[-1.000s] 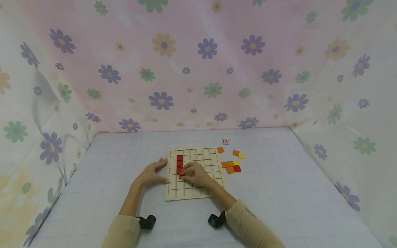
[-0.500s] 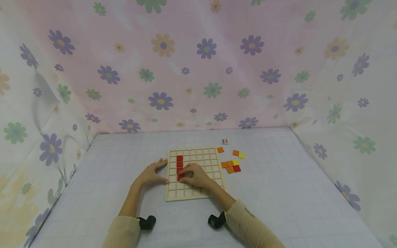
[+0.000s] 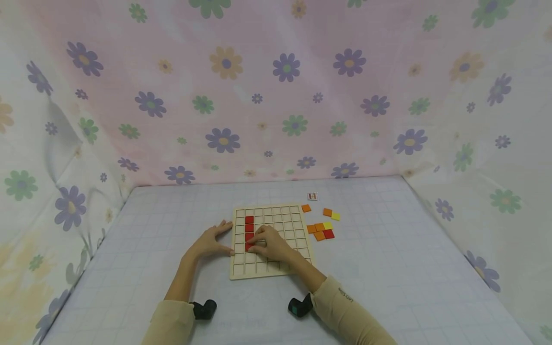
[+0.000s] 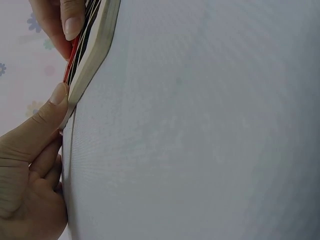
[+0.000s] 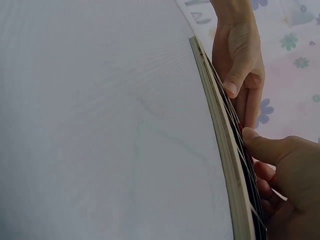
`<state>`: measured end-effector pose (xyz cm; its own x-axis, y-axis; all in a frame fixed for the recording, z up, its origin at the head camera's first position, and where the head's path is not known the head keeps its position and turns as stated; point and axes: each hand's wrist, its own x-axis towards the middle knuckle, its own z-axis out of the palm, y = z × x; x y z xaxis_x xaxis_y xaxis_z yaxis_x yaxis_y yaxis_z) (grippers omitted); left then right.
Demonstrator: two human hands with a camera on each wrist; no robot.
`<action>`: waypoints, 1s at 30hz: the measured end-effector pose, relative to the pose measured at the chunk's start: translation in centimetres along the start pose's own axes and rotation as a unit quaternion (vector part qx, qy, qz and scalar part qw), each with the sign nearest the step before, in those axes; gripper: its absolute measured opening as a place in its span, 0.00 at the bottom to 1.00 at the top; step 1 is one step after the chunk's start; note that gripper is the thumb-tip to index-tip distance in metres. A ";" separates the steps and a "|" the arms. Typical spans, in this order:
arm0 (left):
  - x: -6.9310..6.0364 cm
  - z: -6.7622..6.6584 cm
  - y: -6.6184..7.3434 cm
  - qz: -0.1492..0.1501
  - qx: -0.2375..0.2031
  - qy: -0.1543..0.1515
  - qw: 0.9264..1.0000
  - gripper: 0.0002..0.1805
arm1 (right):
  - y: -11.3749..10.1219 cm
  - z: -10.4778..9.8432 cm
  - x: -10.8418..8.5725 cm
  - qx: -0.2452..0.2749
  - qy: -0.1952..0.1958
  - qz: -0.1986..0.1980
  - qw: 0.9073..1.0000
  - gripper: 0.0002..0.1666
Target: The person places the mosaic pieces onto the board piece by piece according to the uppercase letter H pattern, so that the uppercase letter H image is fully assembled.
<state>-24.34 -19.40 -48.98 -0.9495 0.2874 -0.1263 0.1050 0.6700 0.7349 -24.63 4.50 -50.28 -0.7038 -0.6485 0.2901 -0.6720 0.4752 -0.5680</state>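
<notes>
A wooden grid board (image 3: 271, 275) lies on the table, with several red tiles (image 3: 249, 228) in one column near its left side. At the lowest red tile (image 3: 248, 247), the thumb and index finger of my right hand (image 3: 273, 244) pinch its edges; the tile sits in its cell, partly covered. My left hand (image 3: 211, 242) rests at the board's left edge, fingers spread, thumb touching the rim. In the left wrist view the left hand (image 4: 32, 165) touches the board's edge (image 4: 92, 62). The right wrist view shows the right hand (image 5: 292, 175) over the board.
Right of the board lie orange tiles (image 3: 319, 235), yellow tiles (image 3: 335, 216) and a red tile (image 3: 329, 234). A small patterned card (image 3: 312, 196) lies behind them. Flowered cloth (image 3: 258, 115) stands behind and at both sides of the table.
The lowest red tile, largely hidden under my right fingers a second ago, now lies flat in its cell. The right fingertips have shifted slightly; my left hand has stayed put.
</notes>
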 end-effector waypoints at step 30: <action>0.2 0.3 -0.1 -0.011 0.002 0.004 1.000 0.52 | 5.3 -11.4 -9.6 0.078 0.169 0.135 0.973 0.20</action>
<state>-24.46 -19.24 -49.31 -0.9542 0.2661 -0.1370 0.0847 0.6792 0.7291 -24.03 20.06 -47.31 -0.9035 -0.2666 0.3356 -0.4268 0.4876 -0.7616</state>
